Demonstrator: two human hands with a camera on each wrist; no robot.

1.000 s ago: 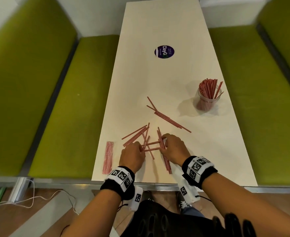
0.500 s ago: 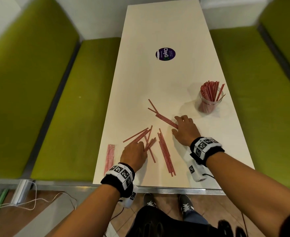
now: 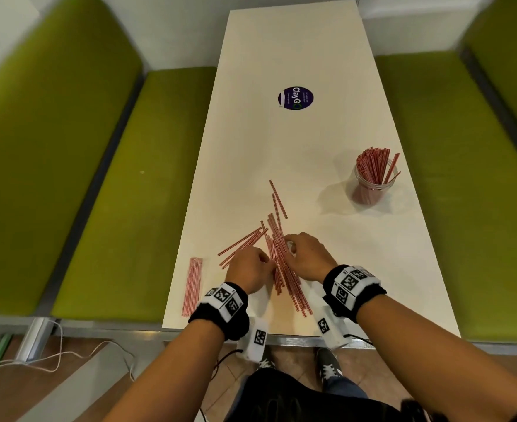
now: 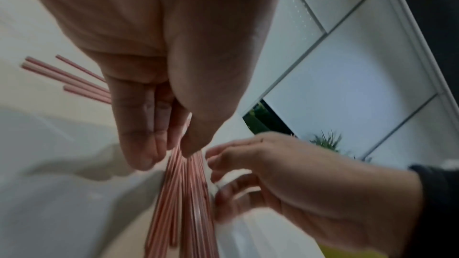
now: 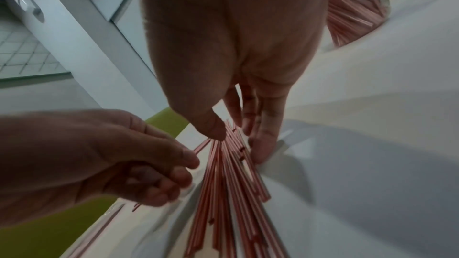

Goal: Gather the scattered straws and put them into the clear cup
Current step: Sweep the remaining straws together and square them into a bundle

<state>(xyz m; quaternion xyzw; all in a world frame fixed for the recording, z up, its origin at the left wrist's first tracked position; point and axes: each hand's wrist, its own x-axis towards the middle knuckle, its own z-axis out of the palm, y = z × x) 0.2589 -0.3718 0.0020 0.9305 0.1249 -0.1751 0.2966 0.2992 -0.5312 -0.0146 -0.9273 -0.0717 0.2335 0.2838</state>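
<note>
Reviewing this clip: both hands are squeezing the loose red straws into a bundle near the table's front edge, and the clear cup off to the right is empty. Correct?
Not quite. The clear plastic cup already stands full of red straws, as the head view shows. The rest holds: the left hand and right hand press the loose red straws together near the white table's front edge.

Both forearms reach forward, wrists banded. The left hand (image 3: pixel 249 268) and right hand (image 3: pixel 307 257) sit close together, fingers loosely curled downward.
</note>
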